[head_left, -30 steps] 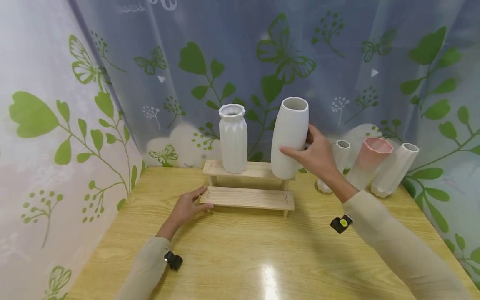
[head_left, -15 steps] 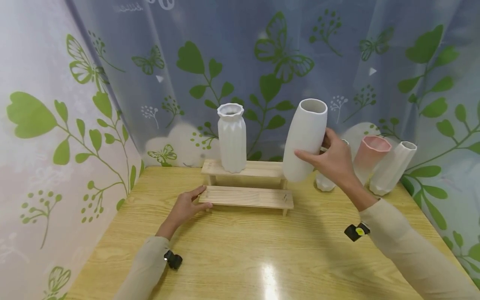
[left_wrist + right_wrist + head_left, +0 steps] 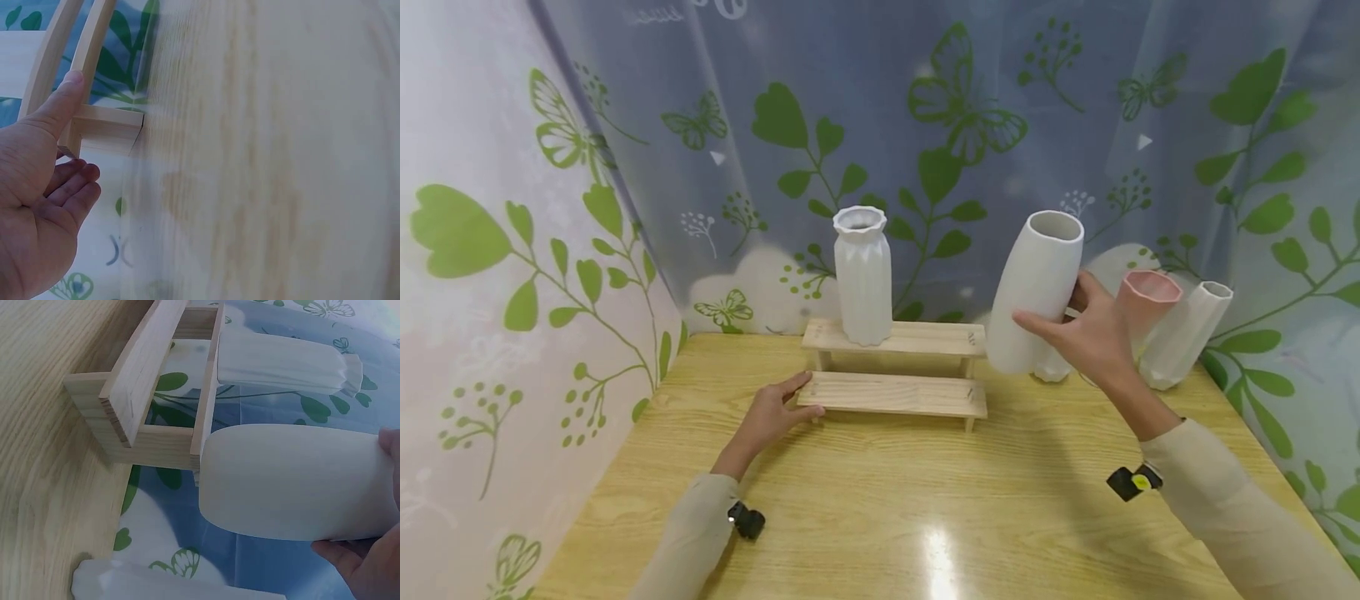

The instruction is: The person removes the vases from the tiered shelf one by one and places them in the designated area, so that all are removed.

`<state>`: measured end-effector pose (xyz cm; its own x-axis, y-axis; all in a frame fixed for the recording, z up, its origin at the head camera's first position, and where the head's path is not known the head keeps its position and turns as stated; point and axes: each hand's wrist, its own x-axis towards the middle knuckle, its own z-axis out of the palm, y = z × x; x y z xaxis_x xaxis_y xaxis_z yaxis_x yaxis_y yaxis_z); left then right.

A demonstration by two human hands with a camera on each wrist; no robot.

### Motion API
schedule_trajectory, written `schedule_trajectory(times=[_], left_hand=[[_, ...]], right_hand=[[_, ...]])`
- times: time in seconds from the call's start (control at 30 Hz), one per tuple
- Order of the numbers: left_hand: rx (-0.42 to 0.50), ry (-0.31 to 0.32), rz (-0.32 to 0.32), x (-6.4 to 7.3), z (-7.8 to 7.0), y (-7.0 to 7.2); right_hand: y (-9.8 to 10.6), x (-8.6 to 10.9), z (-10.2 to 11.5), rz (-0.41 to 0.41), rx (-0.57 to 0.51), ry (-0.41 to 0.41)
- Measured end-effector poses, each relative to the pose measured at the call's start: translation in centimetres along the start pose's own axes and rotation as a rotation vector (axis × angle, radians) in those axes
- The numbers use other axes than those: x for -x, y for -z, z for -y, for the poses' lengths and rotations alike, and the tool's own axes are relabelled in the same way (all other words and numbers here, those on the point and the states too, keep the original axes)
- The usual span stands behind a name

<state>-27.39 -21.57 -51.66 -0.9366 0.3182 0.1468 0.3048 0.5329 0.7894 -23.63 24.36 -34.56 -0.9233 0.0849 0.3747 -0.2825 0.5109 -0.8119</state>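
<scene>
Stand (image 3: pixel 892 393): ribbed vase (image 3: pixel 863 287), far step (image 3: pixel 938 337) | right hand (image 3: pixel 1093 333): grips smooth vase (image 3: pixel 1033 287), off stand | left hand (image 3: pixel 769 417): pinches stand | right: three vases (image 3: pixel 1146 312)

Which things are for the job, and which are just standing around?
Seem part of the job:
Smooth white tapered vase, held by the right hand
Pale two-step wooden stand, held by the left hand

Seem just standing by:
White pleated vase with ruffled rim
Pink vase with angular rim
Slim white faceted vase
Mostly hidden white vase
</scene>
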Motion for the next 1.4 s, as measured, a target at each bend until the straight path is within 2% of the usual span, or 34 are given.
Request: schedule_trajectory(times=[0.23, 0.43, 0.67, 0.8, 1.4], left_hand=[[-0.002, -0.002, 0.003, 0.1, 0.0, 0.0], [0.005, 0.002, 0.006, 0.1, 0.0, 0.0], [0.004, 0.001, 0.011, 0.0, 0.0, 0.0], [0.004, 0.007, 0.015, 0.1, 0.1, 0.0], [-0.002, 0.006, 0.01, 0.0, 0.0, 0.0]], right_hand=[[1.0, 0.8, -1.5, -0.009, -0.002, -0.024], [1.7, 1.3, -3.0, -0.036, 0.016, -0.014], [2.4, 2.3, -4.3, -0.054, 0.083, -0.07], [2.8, 2.6, -5.0, -0.075, 0.102, -0.066], [5.1, 4.2, -8.7, -0.179, 0.108, -0.152]])
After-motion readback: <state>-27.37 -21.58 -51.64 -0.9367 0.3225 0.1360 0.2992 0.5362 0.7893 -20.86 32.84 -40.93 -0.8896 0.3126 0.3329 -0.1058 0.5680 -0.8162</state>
